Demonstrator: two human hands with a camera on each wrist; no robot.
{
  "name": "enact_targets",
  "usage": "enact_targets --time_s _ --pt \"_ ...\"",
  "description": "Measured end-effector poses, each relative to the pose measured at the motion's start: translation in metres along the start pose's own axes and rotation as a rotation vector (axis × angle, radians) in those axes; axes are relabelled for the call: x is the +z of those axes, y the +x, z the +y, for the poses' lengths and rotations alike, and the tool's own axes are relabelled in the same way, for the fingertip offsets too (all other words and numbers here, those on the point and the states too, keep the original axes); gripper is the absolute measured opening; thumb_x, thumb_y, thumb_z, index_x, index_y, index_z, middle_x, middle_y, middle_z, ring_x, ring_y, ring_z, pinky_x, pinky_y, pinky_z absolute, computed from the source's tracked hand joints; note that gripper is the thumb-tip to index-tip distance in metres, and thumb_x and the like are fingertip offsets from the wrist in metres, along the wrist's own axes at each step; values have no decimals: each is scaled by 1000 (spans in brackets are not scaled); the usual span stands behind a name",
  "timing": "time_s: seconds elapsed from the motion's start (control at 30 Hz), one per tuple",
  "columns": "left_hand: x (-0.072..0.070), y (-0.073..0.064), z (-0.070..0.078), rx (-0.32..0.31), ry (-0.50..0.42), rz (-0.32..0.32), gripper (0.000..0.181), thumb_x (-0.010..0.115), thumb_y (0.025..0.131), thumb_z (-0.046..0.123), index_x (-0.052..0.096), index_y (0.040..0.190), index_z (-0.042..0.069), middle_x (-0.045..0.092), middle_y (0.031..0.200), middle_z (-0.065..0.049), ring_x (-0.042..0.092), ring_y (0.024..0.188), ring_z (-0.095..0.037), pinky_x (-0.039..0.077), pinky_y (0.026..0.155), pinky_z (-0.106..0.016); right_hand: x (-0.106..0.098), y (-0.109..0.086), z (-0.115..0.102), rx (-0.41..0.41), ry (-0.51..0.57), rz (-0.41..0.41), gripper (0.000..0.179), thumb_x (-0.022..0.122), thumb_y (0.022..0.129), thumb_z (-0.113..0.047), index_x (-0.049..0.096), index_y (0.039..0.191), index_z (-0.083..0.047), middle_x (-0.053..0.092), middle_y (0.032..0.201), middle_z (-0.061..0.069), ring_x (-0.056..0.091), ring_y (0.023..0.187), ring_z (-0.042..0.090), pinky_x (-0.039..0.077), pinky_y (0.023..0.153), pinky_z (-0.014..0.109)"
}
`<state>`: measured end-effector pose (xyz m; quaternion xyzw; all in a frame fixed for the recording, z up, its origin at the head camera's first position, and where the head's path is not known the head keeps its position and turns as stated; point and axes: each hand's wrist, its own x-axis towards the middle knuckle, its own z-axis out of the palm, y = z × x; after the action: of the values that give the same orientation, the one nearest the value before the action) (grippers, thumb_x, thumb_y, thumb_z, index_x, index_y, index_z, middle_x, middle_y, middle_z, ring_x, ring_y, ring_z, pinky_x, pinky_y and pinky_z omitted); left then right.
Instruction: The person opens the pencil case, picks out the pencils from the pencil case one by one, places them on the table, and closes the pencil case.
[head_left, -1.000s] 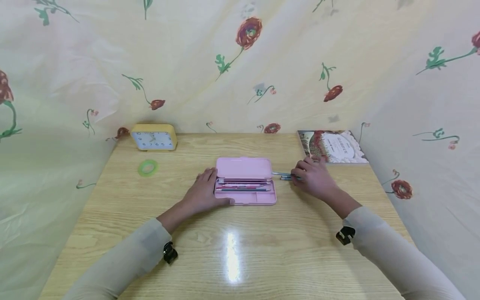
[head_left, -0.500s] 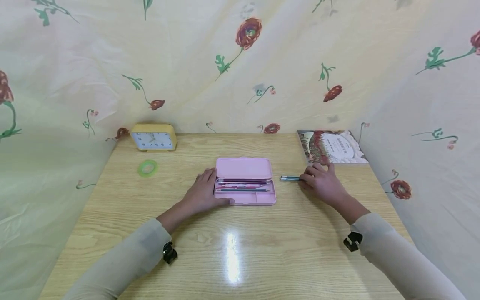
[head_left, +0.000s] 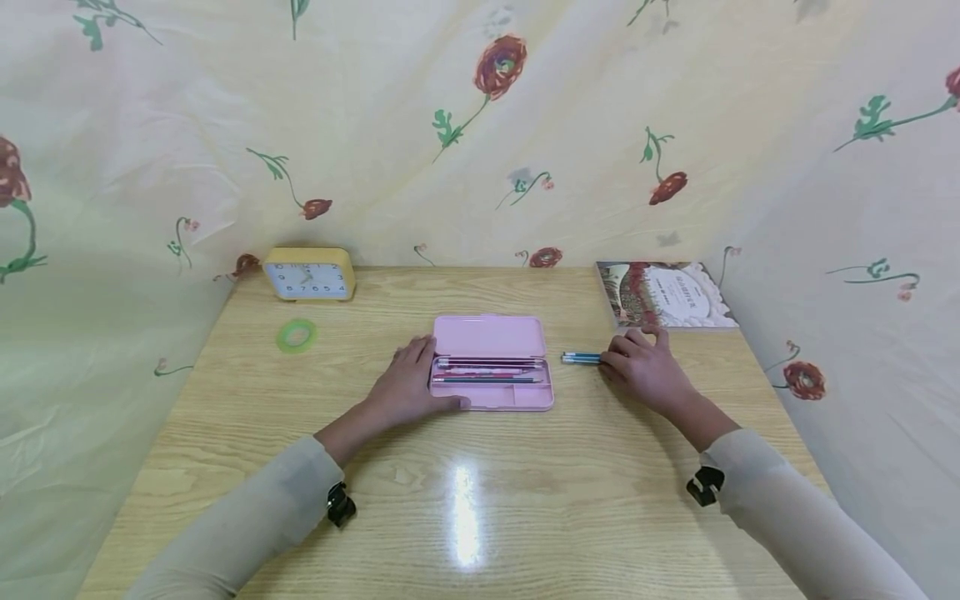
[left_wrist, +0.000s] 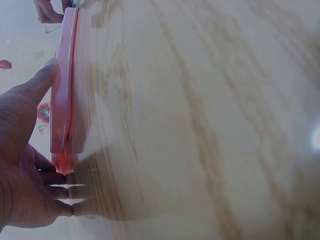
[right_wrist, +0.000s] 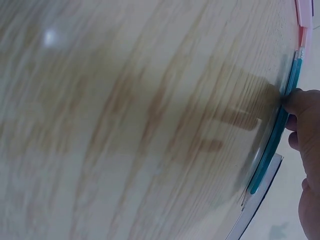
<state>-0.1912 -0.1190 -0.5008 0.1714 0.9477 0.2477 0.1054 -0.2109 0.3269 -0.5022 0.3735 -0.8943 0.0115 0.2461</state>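
An open pink pencil case lies on the table with several pencils in its tray, its lid folded back. My left hand holds the case at its left end, thumb along the front edge and fingers at the left side; the left wrist view shows that thumb against the pink wall. To the right of the case, my right hand pinches blue-green pencils low over the table. Their near ends point at the case; the right wrist view shows a pencil running past the thumb.
A book lies behind my right hand. At the back left stands a yellow alarm clock, with a green tape roll in front of it. Flowered cloth hangs behind the wooden table.
My right hand has shifted a little right and nearer. A thin pencil that stretched from the case to that hand no longer sticks out; the ends now lie even. My left hand stays put.
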Motion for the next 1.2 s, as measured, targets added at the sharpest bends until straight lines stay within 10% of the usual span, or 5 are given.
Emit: enact_targets --time_s 0.73,1.2 --pt "-1 -1 3 -7 -8 1 133 81 85 78 19 177 4 27 182 -21 23 172 -40 16 143 -55 -4 3 -2 22 -7 -13 17 93 86 -9 82 98 -8 71 92 8 63 92 33 50 93 74" --pt "0 -2 2 -7 0 -3 134 79 86 79 17 177 2 24 183 -22 20 172 -40 15 143 -55 -1 49 -36 -29 89 -2 14 93 88 -10 83 97 -10 73 94 6 64 92 30 51 97 70"
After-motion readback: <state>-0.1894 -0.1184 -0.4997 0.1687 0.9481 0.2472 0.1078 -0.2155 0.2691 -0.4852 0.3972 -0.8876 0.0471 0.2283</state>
